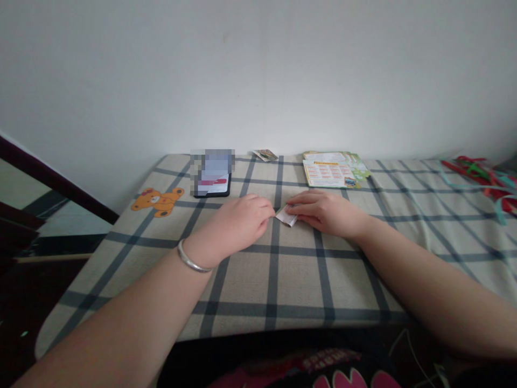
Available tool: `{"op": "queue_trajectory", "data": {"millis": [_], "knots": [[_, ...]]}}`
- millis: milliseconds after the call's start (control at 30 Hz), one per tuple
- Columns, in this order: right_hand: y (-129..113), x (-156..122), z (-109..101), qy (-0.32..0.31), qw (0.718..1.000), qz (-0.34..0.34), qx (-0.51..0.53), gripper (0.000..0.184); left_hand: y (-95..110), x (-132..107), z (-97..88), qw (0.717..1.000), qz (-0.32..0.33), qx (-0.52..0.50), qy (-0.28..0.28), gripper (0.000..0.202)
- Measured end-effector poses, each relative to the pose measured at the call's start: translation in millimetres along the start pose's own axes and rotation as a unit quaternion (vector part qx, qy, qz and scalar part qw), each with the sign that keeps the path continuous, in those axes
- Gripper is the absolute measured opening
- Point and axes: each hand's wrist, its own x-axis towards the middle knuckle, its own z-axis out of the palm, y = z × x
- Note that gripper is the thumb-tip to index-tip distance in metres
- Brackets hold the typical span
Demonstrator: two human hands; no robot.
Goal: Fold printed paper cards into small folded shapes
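Note:
A small piece of folded paper (287, 216), whitish with faint print, lies on the checked tablecloth between my hands. My right hand (323, 210) is closed on its right side, with the fingertips over the upper part of it. On the other side, my left hand (246, 221) has its fingers curled and pressed together, their tips at the paper's left corner. Whether they pinch that corner is hidden. A silver bangle (191, 258) circles my left wrist.
Beyond my left hand lies a phone (214, 180), partly pixelated. A bear cutout (158, 201) is left of it. A small printed packet (265, 155) rests near the wall. Printed cards (329, 173) are stacked beyond my right hand. Coloured ribbons (484, 178) lie far right on the tablecloth (252, 291).

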Motion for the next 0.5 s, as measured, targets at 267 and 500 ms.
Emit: {"op": "queue_trajectory", "data": {"millis": [267,500], "knots": [[-0.3,0.2,1.4,0.009,1.000,0.020,-0.006,0.028,-3.4,0.3,2.5,1.000,0.021,-0.004,0.003,0.024],[5.5,0.5,6.2,0.024,0.999,0.027,-0.017,0.031,0.2,-1.7,0.3,1.000,0.024,-0.012,0.010,0.024]]}}
